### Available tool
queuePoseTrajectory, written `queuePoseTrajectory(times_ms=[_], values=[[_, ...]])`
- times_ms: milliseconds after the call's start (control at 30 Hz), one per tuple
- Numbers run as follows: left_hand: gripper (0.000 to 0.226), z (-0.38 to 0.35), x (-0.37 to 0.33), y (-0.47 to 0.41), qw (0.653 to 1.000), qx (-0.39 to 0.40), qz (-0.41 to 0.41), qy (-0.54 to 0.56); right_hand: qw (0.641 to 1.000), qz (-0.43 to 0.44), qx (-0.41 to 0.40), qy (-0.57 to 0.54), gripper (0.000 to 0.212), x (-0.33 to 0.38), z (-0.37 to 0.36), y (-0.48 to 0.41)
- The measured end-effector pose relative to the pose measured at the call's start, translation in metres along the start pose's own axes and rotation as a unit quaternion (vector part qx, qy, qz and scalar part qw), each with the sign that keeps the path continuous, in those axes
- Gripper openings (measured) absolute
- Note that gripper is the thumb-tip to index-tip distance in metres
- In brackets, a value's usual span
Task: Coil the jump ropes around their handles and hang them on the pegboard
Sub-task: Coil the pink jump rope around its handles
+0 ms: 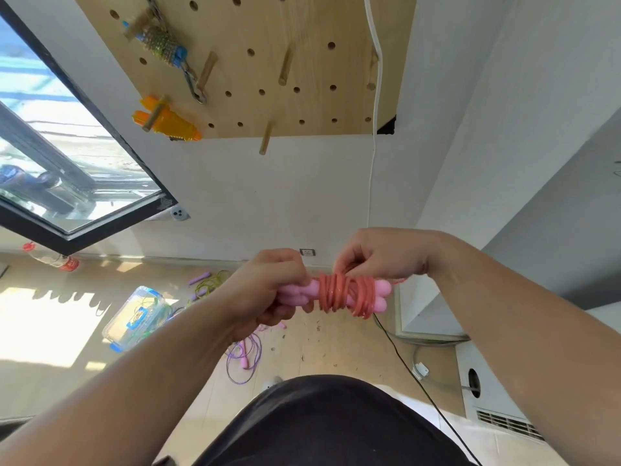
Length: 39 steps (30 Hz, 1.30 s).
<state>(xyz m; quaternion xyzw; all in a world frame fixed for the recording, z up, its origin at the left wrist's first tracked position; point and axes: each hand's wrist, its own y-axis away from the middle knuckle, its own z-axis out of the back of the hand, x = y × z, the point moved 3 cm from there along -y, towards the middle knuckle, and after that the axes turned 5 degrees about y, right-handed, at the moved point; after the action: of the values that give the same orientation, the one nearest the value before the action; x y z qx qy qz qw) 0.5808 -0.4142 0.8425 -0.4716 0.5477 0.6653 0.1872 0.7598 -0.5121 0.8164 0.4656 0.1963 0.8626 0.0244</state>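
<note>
- Jump rope [346,294]: salmon cord wound in many turns round paired pink handles [295,292], held in mid-air between both hands, below and well apart from pegboard [302,35].
- Left hand [268,290]: fingers curled tight round bare end of handles, main support of bundle.
- Right hand [379,257]: fingers bent down onto top of coil, pinching cord there; cannot tell if cord end tucked under a turn.
- Risk 1: releasing right pinch before end locked. Cord probably springy, likely to loosen and slide off right end, near short tail [400,281] poking out.
- Risk 2: turns bunched in two uneven clumps, prone to creep toward handle ends on tilting for the hang.
- Risk 3: handles twisting apart on any easing of left grip, with loss of coil tension.
- Hanging: nearest free peg [266,139] at lower edge of board, a plain wooden dowel with no hook. Roll-off likely without a loop or handle gap set over it.
- Already hung: orange bundle [168,121] and blue-handled bundle [161,45], easy to knock on reach-up.
- Floor: purple rope [243,358] and black cable [420,381] close by feet, a trip hazard on stepping closer.
</note>
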Motion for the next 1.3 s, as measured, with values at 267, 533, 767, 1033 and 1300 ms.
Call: queuePoseTrajectory(times_ms=[267,533,767,1033,1300], values=[[0.024,0.004,0.018,-0.031,0.940,-0.158,-0.072,-0.293,0.950,-0.096,-0.067,0.288,0.021,0.025,0.005,-0.037],[0.034,0.015,0.011,-0.028,0.890,-0.301,-0.192,-0.283,0.940,-0.099,-0.292,0.148,0.030,0.053,-0.029,-0.038],[0.009,0.024,0.004,-0.036,0.947,-0.293,-0.081,0.107,0.923,-0.023,-0.385,0.003,0.040,0.045,-0.068,-0.016],[0.015,-0.004,-0.006,-0.035,0.931,-0.216,0.017,0.294,0.872,-0.019,-0.483,-0.070,0.038,0.035,-0.080,0.008],[0.020,-0.018,-0.012,-0.034,0.894,-0.142,0.008,0.425,0.792,-0.028,-0.516,-0.325,0.015,0.039,-0.059,0.011]])
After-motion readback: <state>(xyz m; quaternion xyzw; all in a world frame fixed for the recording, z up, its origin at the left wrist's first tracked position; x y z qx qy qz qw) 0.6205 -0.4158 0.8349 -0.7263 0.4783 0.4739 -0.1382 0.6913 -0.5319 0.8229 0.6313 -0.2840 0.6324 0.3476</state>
